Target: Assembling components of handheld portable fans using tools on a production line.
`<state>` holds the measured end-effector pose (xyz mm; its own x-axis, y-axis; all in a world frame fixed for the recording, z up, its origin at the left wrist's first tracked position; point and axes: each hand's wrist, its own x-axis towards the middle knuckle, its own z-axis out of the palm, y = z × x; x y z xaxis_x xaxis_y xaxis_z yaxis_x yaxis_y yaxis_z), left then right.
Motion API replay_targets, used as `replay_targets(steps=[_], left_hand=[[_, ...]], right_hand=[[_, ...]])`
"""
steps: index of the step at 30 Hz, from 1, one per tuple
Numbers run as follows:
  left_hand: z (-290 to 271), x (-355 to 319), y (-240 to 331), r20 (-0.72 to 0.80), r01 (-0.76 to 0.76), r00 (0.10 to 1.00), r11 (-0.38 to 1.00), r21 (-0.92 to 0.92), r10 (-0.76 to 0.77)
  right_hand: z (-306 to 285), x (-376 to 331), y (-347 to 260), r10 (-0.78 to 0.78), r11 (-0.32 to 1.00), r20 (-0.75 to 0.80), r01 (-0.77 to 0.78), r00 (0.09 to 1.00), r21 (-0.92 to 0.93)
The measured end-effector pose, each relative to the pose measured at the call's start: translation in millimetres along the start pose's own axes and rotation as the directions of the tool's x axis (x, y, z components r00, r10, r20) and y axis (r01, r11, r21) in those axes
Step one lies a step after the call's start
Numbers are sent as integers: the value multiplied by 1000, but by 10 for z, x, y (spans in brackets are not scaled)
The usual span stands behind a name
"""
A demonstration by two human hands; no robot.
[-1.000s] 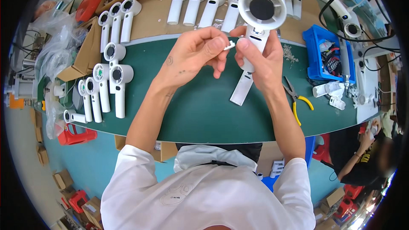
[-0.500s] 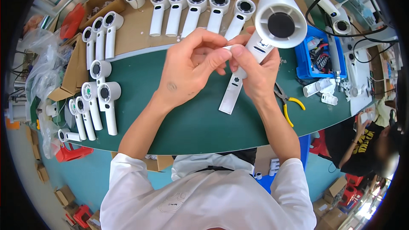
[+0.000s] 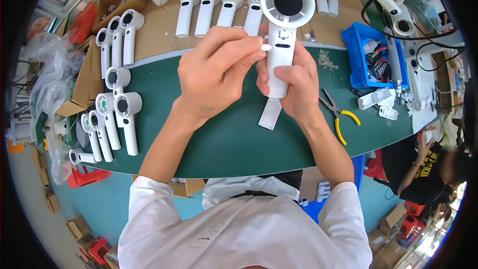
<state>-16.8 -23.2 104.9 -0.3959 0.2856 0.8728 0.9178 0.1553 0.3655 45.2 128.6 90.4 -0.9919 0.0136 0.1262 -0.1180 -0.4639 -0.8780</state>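
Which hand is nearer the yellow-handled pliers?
Right. The right hand, holding a white handheld fan, is up and left of the pliers in frame; the left hand, pinching a small white piece, is farther left.

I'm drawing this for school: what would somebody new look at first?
Probably the big white fan with a round black center, held in the right hand near the middle. Just left of it, the left hand pinches a tiny white piece. The yellow-handled pliers also stand out, lying on the green table toward the right.
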Motion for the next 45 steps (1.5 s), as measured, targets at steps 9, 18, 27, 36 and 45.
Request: replay_targets(steps=[9,18,27,36,45], left_hand=[[123,-147,-98,-18,-137,990,986,98,140],[70,-112,-31,68,-164,986,969,185,154],[71,-60,85,163,565,821,737,-372,-547],[-11,-21,123,492,767,628,373,-523,-602],[-67,33,164,524,792,603,376,-481,-602]], right_hand=[[64,-20,38,11,998,14,-10,1000,-60],[2,-7,66,35,999,45,-35,998,-3],[54,-25,21,-23,986,42,30,999,-163],[61,-52,91,-96,972,2,94,995,-213],[90,-95,33,-37,987,-2,37,999,-155]])
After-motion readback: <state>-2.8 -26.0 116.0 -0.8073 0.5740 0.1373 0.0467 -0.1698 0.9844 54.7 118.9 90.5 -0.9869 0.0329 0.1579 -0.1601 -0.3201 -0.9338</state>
